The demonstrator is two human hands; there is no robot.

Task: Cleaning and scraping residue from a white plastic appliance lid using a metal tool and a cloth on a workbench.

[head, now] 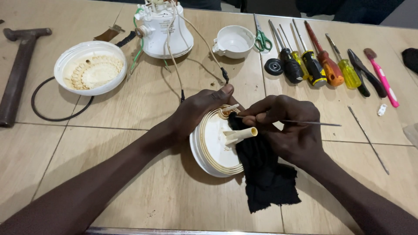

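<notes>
Far left of the tan tiled table [130,191]: a rusty brown metal hammer [17,74] lies with its head toward the far edge. Just beside it, a thin black rubber ring [43,115] rests flat, partly under a shallow white plastic bowl-shaped cover [90,67] with a ribbed cream disc inside.

Further back, centre-left: a white plastic appliance body [163,32] with green and cream wires trailing toward the hands. To its right, a small white plastic cup-shaped part [234,41] stands open side up.

Centre: the left hand [198,111] grips the rim of a round white plastic disc with cream ridged rings [213,146], holding it tilted on edge against the table, thumb pressed at the top of the rim. A short cream tube [244,134] projects from the disc's face. A black cloth [265,174] lies against the disc's right side and spreads toward the near edge.

The right hand [289,128] has its fingers closed on a thin grey metal rod [305,123], its tip at the top of the disc, near the left thumb.

Right rear: green-handled scissors [261,39], a small black wheel [274,66], a row of screwdrivers with black, yellow and orange handles [313,61], and a pink toothbrush [383,78]. A second thin metal rod [368,139] lies apart on the right.
</notes>
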